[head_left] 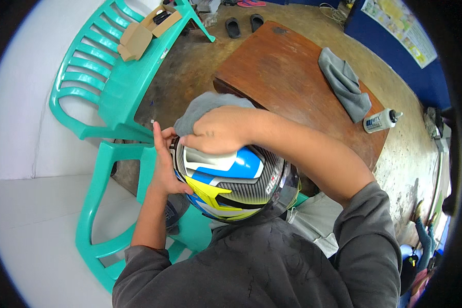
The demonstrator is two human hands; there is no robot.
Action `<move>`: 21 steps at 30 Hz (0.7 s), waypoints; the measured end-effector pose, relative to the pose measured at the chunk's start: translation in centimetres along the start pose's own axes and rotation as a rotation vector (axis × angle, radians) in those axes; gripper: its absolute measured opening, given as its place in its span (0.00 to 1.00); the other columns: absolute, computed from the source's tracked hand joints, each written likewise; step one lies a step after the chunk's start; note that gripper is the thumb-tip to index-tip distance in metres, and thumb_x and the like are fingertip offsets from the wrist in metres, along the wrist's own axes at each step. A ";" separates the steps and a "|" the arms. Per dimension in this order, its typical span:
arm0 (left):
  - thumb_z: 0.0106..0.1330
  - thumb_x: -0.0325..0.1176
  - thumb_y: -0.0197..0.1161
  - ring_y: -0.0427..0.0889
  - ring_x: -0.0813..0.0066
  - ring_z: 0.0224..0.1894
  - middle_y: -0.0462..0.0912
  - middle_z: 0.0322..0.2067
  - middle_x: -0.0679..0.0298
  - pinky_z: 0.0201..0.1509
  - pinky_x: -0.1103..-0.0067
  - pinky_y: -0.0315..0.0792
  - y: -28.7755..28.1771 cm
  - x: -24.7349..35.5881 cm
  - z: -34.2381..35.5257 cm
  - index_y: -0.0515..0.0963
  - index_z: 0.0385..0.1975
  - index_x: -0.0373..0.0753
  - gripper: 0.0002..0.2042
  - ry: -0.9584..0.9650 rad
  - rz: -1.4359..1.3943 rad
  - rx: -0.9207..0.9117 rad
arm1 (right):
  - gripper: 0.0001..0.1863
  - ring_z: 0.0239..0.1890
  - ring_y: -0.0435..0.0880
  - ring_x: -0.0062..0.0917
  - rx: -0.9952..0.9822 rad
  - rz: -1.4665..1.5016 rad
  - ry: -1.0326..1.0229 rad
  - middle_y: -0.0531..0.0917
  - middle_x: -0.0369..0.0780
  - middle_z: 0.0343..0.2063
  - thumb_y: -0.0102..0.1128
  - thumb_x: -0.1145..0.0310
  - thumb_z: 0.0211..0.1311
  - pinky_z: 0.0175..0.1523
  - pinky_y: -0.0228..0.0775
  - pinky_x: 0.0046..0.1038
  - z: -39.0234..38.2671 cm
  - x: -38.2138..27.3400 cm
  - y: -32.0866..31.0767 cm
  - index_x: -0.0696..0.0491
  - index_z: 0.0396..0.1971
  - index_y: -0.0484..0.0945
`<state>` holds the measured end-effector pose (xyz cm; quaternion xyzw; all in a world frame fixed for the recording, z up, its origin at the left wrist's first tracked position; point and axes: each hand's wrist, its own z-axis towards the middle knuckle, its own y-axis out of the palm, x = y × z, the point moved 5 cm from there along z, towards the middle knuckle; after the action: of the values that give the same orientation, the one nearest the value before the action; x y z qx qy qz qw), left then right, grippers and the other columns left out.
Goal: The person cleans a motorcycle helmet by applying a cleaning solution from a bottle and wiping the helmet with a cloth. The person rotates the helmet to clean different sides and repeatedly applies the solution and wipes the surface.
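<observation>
Far left: two turquoise plastic chairs (118,87) stand against a white wall; the upper one carries an opened cardboard box (141,32) on its seat.

Left of centre: the left hand (164,164) lies flat against the left side of a motorcycle helmet (231,179), fingers extended and close together, bracing the shell rather than closing around it. The helmet rests in the person's lap, just in front of the chest, its shell patterned in blue, white, yellow and grey, with the tinted visor turned toward the right.

Centre: the right hand (220,131) sits on top of the helmet, palm down, fingers curled over a grey cloth (203,110) that it presses against the upper shell; the cloth bunches out beyond the knuckles.

Right of centre: a brown wooden table (292,66) stands just beyond the helmet. On it lie a second grey cloth (344,82), crumpled, and, near the table's right edge, a white bottle (381,121) on its side.

Top: a pair of dark sandals (244,24) rests on the bare floor, well apart from the table.
</observation>
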<state>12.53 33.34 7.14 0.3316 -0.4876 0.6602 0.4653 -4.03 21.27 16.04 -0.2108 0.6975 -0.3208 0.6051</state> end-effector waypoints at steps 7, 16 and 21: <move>0.29 0.83 0.77 0.69 0.46 0.72 0.66 0.69 0.39 0.77 0.61 0.59 1.5 1.2 -0.6 0.39 0.82 0.28 0.87 0.049 0.107 -0.090 | 0.35 0.17 0.79 0.55 0.292 -0.203 -0.044 0.76 0.51 0.10 0.54 0.51 0.75 0.30 0.73 0.53 -11.8 -2.0 2.0 0.59 0.08 0.76; 0.28 0.82 0.78 0.71 0.51 0.72 0.69 0.70 0.43 0.77 0.64 0.62 0.9 2.0 0.9 0.42 0.83 0.29 0.86 -0.024 0.041 -0.053 | 0.19 0.41 0.86 0.52 0.538 -0.209 -0.022 0.86 0.52 0.40 0.69 0.60 0.60 0.50 0.80 0.46 -22.5 -1.9 9.1 0.61 0.40 0.84; 0.46 0.85 0.66 0.76 0.54 0.68 0.74 0.66 0.43 0.75 0.64 0.65 0.8 2.4 1.5 0.35 0.84 0.32 0.78 -0.151 -0.145 0.067 | 0.29 0.56 0.86 0.52 0.640 -0.294 -0.117 0.86 0.52 0.49 0.76 0.52 0.56 0.63 0.78 0.46 -24.0 -1.8 8.2 0.59 0.51 0.86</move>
<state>10.88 32.56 9.48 0.4303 -0.4737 0.6137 0.4624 -26.44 32.91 13.03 -0.1267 0.4880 -0.5941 0.6268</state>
